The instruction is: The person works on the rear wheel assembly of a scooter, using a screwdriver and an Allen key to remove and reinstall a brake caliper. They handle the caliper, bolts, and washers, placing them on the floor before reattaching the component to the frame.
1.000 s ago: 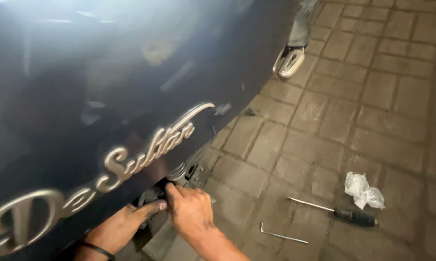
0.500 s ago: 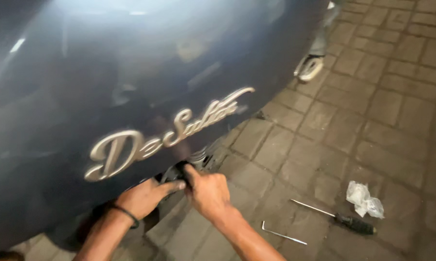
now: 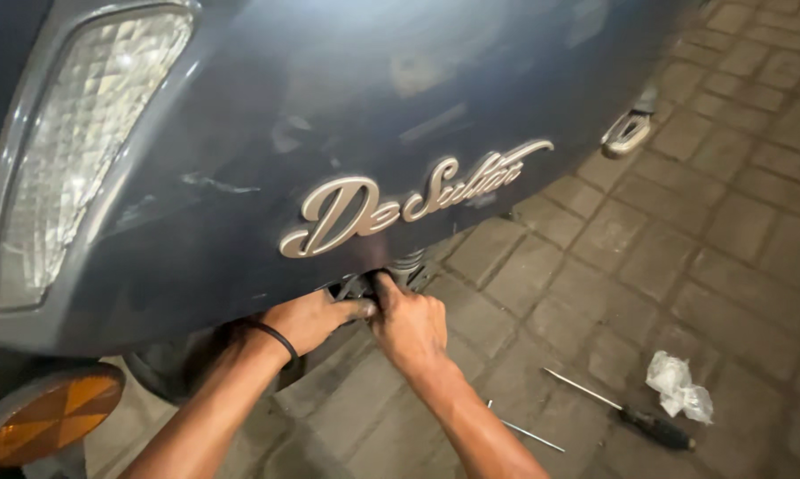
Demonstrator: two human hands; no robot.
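A dark blue scooter body panel (image 3: 347, 115) with a chrome script badge fills the upper view. Both my hands reach under its lower edge. My left hand (image 3: 307, 319), with a black band on the wrist, touches a dark part beneath the panel. My right hand (image 3: 409, 324) is beside it, fingers curled and pointing up under the same edge. What the fingers hold is hidden by the panel and by shadow.
A pale tail light (image 3: 81, 151) sits at the upper left and an orange reflector (image 3: 45, 412) at the lower left. On the paving bricks lie a screwdriver (image 3: 617, 412), a thin metal rod (image 3: 529, 433) and a crumpled clear plastic bag (image 3: 679, 386). A footrest (image 3: 626, 131) sticks out at the upper right.
The view has swung left and closer, bringing the tail light and reflector into sight. Both hands stay under the panel's edge at the same spot.
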